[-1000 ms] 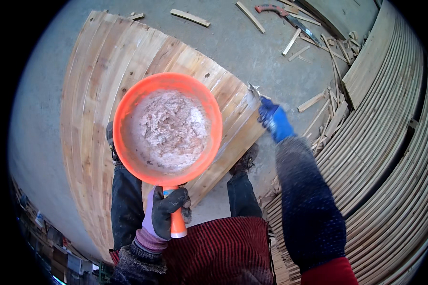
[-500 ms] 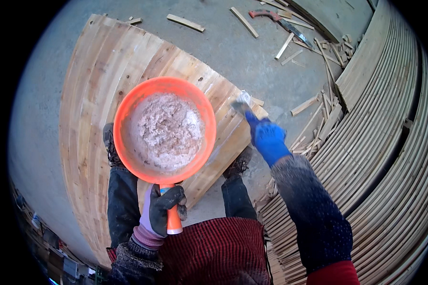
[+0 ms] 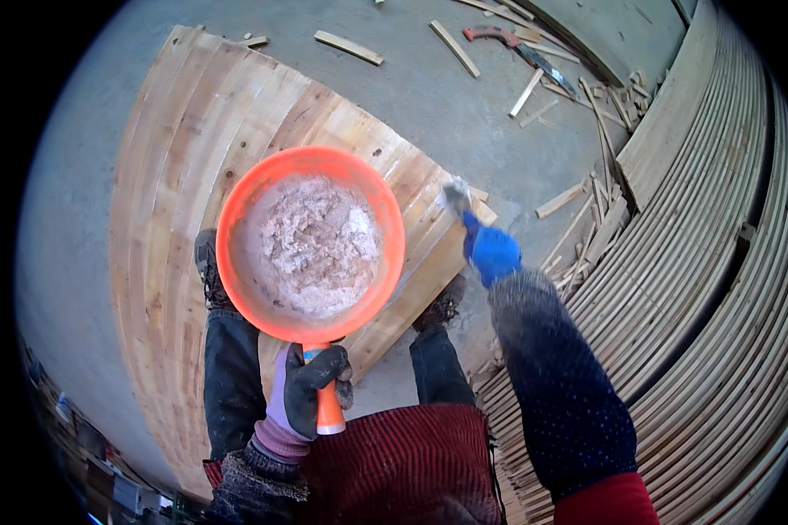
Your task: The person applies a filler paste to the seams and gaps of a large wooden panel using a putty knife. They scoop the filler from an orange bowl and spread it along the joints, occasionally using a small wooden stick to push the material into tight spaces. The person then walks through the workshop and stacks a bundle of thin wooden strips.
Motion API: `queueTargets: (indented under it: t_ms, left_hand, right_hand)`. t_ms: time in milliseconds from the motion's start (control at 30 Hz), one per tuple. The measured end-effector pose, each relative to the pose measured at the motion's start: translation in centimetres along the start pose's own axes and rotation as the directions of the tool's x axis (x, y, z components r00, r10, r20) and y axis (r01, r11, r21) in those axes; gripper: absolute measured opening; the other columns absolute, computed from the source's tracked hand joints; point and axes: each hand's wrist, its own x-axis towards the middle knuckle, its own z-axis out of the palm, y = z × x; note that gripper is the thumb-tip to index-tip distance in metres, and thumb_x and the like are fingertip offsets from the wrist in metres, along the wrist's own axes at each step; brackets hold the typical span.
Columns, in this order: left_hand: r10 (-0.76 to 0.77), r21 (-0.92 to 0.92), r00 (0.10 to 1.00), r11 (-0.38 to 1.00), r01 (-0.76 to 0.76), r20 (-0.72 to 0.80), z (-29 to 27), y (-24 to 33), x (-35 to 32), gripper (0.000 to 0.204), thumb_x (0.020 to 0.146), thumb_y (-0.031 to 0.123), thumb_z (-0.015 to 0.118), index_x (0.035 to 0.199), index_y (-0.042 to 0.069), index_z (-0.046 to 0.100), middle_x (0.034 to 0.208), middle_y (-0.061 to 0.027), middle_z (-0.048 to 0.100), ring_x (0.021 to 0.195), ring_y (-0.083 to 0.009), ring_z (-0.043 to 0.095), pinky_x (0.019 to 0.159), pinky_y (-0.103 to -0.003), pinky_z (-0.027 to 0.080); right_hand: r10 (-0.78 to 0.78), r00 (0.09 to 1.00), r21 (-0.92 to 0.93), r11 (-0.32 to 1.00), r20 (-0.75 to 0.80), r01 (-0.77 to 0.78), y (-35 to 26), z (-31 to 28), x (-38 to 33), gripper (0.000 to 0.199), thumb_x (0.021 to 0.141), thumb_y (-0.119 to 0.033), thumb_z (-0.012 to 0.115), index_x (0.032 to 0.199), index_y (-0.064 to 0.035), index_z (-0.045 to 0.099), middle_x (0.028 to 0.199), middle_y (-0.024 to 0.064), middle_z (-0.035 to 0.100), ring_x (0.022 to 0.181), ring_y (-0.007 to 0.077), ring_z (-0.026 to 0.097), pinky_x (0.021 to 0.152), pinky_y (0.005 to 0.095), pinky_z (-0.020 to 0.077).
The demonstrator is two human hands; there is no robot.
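Note:
My left hand [image 3: 308,385], in a grey and purple glove, is closed round the handle of an orange pan [image 3: 317,157]. Inside the pan lies a lumpy, pale pinkish-white paste [image 3: 311,241]. My right hand [image 3: 494,254], in a blue glove, grips a putty knife [image 3: 454,199], slightly blurred, with white paste about its blade. The blade is at the right end of a large wooden panel [image 3: 179,166] made of joined boards; whether it touches the wood I cannot tell. Pale streaks run along some of the panel's seams. The pan hides part of the panel beneath it.
My feet [image 3: 442,302] are at the panel's near side. A handsaw [image 3: 534,57] with a red handle lies on the concrete floor at the far right, among wood offcuts [image 3: 562,199]. Long stacked wooden strips [image 3: 674,289] fill the right side.
The putty knife has swung to a more upright angle at the panel's right end, and my right hand has shifted slightly left and down. The pan stays in my left hand, almost unmoved.

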Motion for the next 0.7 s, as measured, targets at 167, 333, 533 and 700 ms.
queueTargets:
  t_ms: [167,333,533,700]
  left_hand:
    - [-0.027,-0.04,0.998,0.999,0.025,-0.053,-0.2,0.2,-0.6,0.039,0.084,0.013,0.064,0.119,0.002,0.05,0.076,-0.0094,0.058,0.054,-0.0191,0.058,0.05,-0.031,0.05]
    - [-0.02,-0.056,1.0,0.998,0.02,-0.003,0.0,0.3,-0.3,0.034,0.085,0.011,0.063,0.115,0.003,0.05,0.077,-0.0094,0.058,0.055,-0.0185,0.058,0.05,-0.032,0.05]
    - [-0.028,-0.022,0.998,0.999,0.027,-0.06,0.1,0.4,-0.6,0.032,0.084,0.011,0.064,0.112,0.003,0.052,0.075,-0.0092,0.059,0.055,-0.0186,0.058,0.049,-0.031,0.05]
    - [-0.037,-0.032,0.999,0.999,0.036,-0.026,0.1,0.1,-0.3,0.031,0.085,0.012,0.065,0.111,0.003,0.053,0.075,-0.0091,0.059,0.055,-0.0184,0.058,0.049,-0.031,0.05]
  right_hand:
    - [-0.129,0.981,-0.024,0.991,0.146,0.134,0.0,-3.5,-0.9,0.05,0.09,-0.021,0.052,0.14,-0.0284,0.045,0.091,0.019,0.069,0.079,0.0352,0.068,0.069,0.0469,0.0544]
    - [-0.057,0.998,-0.012,0.998,0.02,0.057,1.6,2.0,-0.2,0.05,0.092,-0.021,0.05,0.14,-0.0279,0.045,0.084,0.0191,0.068,0.076,0.0382,0.067,0.07,0.0477,0.0531]
    - [-0.095,0.991,0.039,0.995,0.093,0.092,-0.9,-5.1,0.9,0.051,0.092,-0.016,0.046,0.142,-0.0226,0.044,0.091,0.0187,0.07,0.086,0.035,0.07,0.074,0.0494,0.0547]
    - [-0.141,0.979,-0.204,0.964,0.149,0.17,2.9,0.9,-0.2,0.064,0.088,-0.018,0.052,0.148,-0.0255,0.032,0.087,0.0156,0.069,0.072,0.0332,0.068,0.065,0.048,0.0534]
